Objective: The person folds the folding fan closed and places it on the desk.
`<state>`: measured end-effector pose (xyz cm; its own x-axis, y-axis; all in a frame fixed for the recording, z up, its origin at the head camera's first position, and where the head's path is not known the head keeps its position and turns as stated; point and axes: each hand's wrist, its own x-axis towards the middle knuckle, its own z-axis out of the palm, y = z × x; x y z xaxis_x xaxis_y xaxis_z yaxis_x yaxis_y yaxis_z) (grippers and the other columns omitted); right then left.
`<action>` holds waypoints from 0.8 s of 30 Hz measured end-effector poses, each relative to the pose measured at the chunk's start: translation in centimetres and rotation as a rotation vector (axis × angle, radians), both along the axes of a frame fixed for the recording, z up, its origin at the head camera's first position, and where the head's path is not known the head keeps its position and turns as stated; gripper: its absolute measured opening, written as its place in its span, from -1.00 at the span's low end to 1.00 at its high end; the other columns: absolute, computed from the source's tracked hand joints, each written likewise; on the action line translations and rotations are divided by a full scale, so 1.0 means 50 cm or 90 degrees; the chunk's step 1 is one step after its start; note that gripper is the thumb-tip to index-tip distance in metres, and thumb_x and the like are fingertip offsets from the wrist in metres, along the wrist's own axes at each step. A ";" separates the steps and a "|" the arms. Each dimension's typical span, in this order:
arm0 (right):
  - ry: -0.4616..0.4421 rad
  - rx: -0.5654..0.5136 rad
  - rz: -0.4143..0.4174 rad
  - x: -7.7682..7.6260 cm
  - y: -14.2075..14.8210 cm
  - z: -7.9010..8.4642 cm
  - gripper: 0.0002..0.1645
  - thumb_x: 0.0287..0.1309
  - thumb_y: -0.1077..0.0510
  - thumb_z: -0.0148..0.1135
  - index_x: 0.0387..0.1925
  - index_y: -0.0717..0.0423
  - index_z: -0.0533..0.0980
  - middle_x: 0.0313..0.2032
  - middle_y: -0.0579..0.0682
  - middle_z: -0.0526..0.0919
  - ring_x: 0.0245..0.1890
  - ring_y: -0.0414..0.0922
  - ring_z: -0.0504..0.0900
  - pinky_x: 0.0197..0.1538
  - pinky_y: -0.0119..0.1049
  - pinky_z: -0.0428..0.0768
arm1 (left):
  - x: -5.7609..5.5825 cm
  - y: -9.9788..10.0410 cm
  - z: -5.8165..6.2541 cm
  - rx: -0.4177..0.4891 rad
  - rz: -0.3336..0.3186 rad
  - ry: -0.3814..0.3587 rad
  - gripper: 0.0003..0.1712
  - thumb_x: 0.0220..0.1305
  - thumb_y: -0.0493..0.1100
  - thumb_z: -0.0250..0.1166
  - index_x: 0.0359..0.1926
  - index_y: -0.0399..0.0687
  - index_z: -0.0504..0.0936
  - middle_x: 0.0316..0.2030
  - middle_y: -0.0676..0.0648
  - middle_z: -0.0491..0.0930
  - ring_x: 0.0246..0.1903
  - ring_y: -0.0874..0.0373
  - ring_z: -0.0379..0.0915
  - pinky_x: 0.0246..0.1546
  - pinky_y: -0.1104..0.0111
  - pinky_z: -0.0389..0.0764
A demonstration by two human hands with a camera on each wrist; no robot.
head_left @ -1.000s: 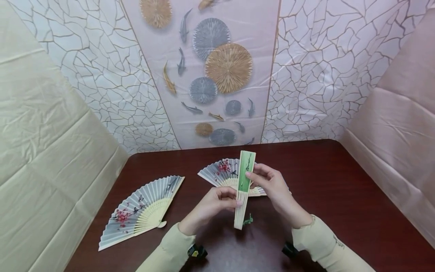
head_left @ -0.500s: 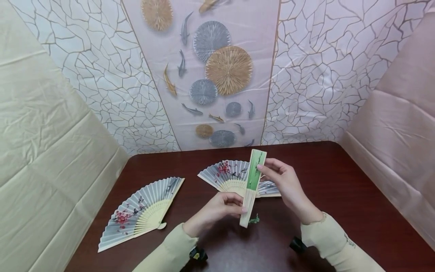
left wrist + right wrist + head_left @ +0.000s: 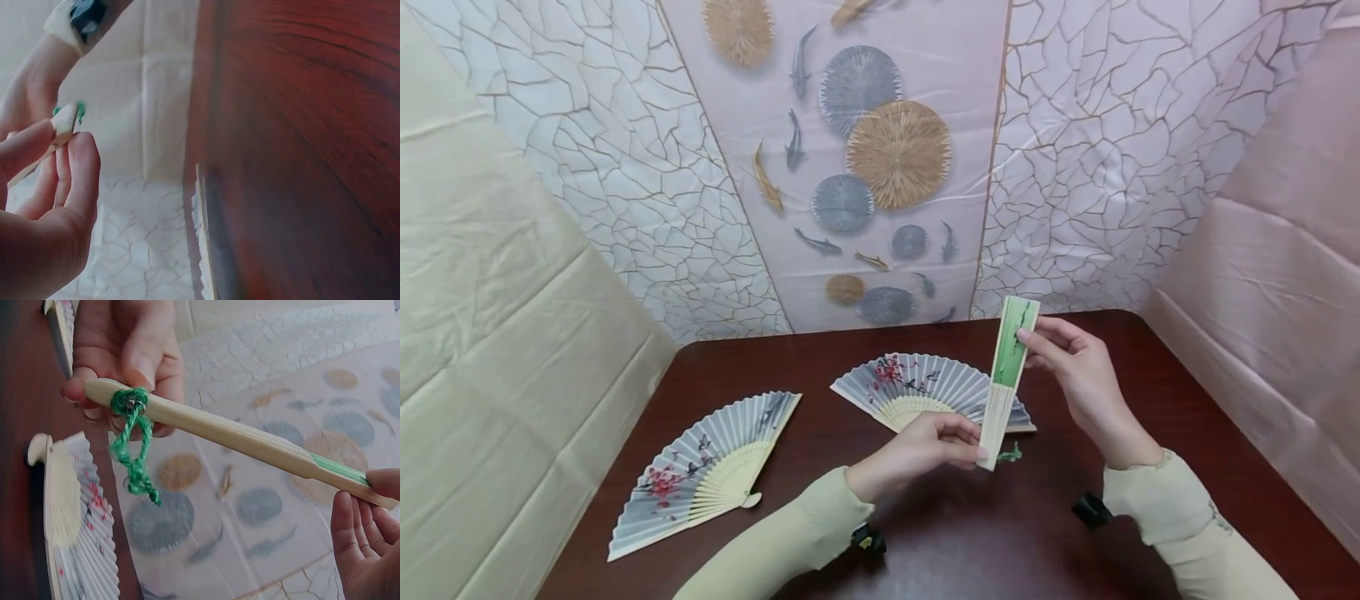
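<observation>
A folded green hand fan [image 3: 1009, 358] is held up over the table between both hands, standing nearly upright with a slight lean. My left hand [image 3: 925, 450] pinches its pale ribs near the pivot end. Higher up, my right hand [image 3: 1078, 375] grips the green leaf between thumb and fingers. A green cord [image 3: 134, 444] hangs from the pivot in the right wrist view. Behind the held fan, an open grey fan [image 3: 917, 379] with red blossoms lies on the table, its lower part covered by my left hand.
Another open fan [image 3: 715, 467] with blossoms and birds lies at the left of the dark red table [image 3: 962, 542]. A patterned cloth backdrop [image 3: 880, 167] rises behind the table's far edge, and pale fabric walls [image 3: 497, 333] stand at both sides.
Both hands have moved to the right and upward with the folded green fan. More of the open fan behind it now shows. The fans on the table stay put.
</observation>
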<state>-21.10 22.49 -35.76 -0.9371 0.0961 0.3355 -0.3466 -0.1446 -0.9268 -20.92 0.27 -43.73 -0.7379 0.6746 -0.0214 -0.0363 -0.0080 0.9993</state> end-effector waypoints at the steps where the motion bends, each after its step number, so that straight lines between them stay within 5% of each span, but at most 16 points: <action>1: 0.002 -0.001 -0.005 -0.002 0.005 0.001 -0.83 0.27 0.28 0.36 -0.11 0.15 0.68 -0.32 -0.10 0.75 -0.45 -0.23 0.68 -0.29 -0.40 0.70 | -0.002 0.006 -0.001 0.002 -0.003 -0.001 -0.76 0.23 -0.47 0.34 -0.07 -0.50 0.63 -0.37 0.01 0.66 -0.34 0.22 0.62 -0.09 0.09 0.72; 5: -0.001 0.000 -0.023 -0.007 0.025 0.000 -0.83 0.25 0.29 0.38 -0.12 0.12 0.69 -0.33 -0.11 0.74 -0.46 -0.24 0.67 -0.31 -0.42 0.70 | -0.007 0.033 -0.004 0.014 -0.018 -0.002 -0.76 0.23 -0.48 0.34 -0.07 -0.52 0.62 -0.37 0.01 0.66 -0.35 0.23 0.62 -0.01 -0.08 0.65; 15: -0.053 0.024 -0.074 -0.050 0.102 -0.018 -0.78 0.20 0.23 0.43 -0.10 0.08 0.67 -0.34 -0.15 0.75 -0.48 -0.24 0.67 -0.34 -0.47 0.68 | -0.025 0.111 -0.002 0.001 -0.006 -0.014 -0.78 0.25 -0.46 0.34 -0.08 -0.48 0.63 -0.36 -0.03 0.67 -0.38 0.21 0.63 -0.06 0.04 0.71; 19: -0.099 0.067 -0.100 -0.080 0.142 -0.033 -0.61 0.20 0.14 0.46 0.01 0.19 0.59 -0.33 -0.18 0.75 -0.47 -0.26 0.67 -0.33 -0.50 0.66 | -0.044 0.152 -0.005 -0.013 0.008 0.006 -0.79 0.25 -0.45 0.35 -0.09 -0.49 0.63 -0.38 -0.03 0.67 -0.42 0.23 0.61 -0.09 0.05 0.72; 24: -0.163 0.154 -0.133 -0.108 0.189 -0.054 -0.37 0.23 0.03 0.43 0.18 0.31 0.47 -0.36 -0.35 0.72 -0.44 -0.32 0.66 -0.30 -0.54 0.63 | -0.062 0.205 -0.019 -0.012 0.017 -0.035 -0.82 0.22 -0.48 0.36 -0.14 -0.48 0.63 -0.43 -0.02 0.65 -0.46 0.21 0.60 -0.07 -0.02 0.69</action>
